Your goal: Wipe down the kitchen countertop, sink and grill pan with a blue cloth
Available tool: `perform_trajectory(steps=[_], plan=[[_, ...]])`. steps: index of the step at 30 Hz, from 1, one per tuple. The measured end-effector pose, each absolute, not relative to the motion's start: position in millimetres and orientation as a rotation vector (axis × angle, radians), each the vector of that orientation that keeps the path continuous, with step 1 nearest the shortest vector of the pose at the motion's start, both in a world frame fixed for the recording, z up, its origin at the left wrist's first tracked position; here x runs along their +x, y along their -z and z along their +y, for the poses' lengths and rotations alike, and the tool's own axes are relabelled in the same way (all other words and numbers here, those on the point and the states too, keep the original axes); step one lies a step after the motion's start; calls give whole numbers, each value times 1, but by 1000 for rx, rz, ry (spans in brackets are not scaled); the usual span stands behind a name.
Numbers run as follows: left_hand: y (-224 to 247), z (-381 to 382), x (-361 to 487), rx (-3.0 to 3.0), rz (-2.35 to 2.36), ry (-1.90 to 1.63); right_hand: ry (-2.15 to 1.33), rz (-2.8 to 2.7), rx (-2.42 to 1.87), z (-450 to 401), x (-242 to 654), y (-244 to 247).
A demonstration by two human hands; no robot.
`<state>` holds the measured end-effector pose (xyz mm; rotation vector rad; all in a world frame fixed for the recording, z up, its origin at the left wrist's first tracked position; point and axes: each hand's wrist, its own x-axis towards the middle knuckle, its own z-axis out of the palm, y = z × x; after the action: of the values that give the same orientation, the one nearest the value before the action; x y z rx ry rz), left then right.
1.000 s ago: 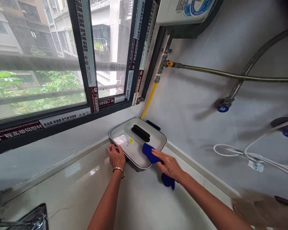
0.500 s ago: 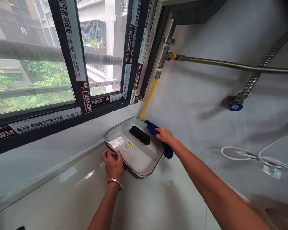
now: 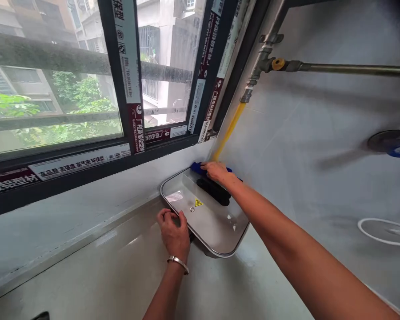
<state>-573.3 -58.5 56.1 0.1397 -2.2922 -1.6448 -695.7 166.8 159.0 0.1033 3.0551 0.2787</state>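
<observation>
A rectangular steel lid with a black handle and a yellow warning sticker covers a cooker in the corner of the counter. My left hand, a metal bangle on its wrist, grips the lid's near left edge. My right hand presses a blue cloth onto the lid's far edge, close to the window sill. Most of the cloth is hidden under that hand.
A dark-framed window runs along the back. A yellow gas hose drops into the corner from a metal valve and pipe. A blue wall tap and a white cable sit on the right wall. The pale counter spreads in front.
My right hand has swept the blue cloth from the lid's near right corner along its right side to the far edge. My left hand stays on the near edge.
</observation>
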Motion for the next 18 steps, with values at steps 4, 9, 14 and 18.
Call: perform_trajectory(steps=[4, 9, 14, 18], plan=[[-58, -59, -571, 163, -2308, 1629, -352, 3041, -181, 115, -696, -167], [-59, -58, -571, 184, -2310, 1607, -377, 3022, -387, 69, -679, -158], [-53, -59, -574, 166, -2327, 1611, -366, 3026, -462, 48, -655, -154], [-47, -60, -577, 150, -2218, 1689, -294, 2969, -624, 45, -628, -160]])
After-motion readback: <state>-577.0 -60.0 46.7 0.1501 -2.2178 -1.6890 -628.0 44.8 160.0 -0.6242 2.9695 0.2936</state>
